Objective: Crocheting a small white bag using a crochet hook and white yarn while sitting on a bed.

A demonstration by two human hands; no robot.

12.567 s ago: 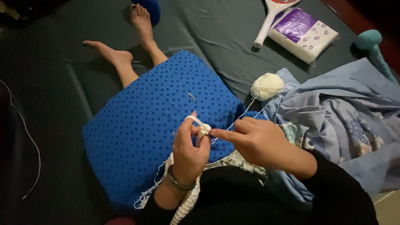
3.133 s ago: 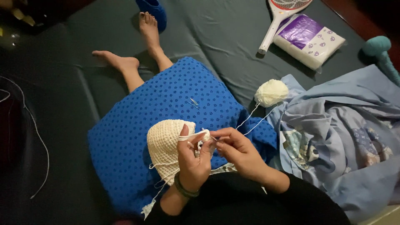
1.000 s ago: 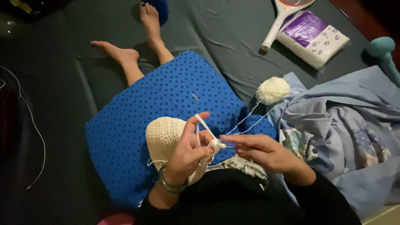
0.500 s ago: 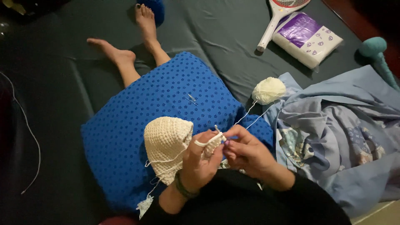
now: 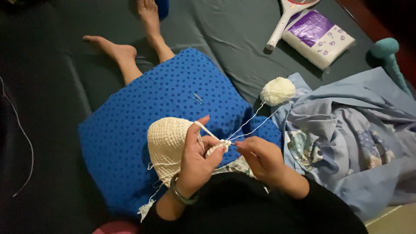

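Your left hand (image 5: 197,162) pinches the edge of the cream crocheted piece (image 5: 167,145), thumb and fingers closed on it, with the index finger raised and the yarn strand (image 5: 255,123) running over it. The piece hangs down over the blue dotted pillow (image 5: 164,108) on your lap, and your hand hides its near edge. Your right hand (image 5: 262,158) is curled shut just beside the left, fingertips drawn together at the working point; a crochet hook is likely inside that grip, but only a dark sliver shows, too small to tell. Two strands lead from your hands up to the cream yarn ball (image 5: 277,91), which rests at the edge of the pale blue blanket (image 5: 355,134). Small metal pins (image 5: 197,97) lie on the pillow; their exact kind is hard to make out. Further off, a racket-shaped swatter (image 5: 288,15) is cut off by the top edge, beside a purple and white packet (image 5: 318,39).
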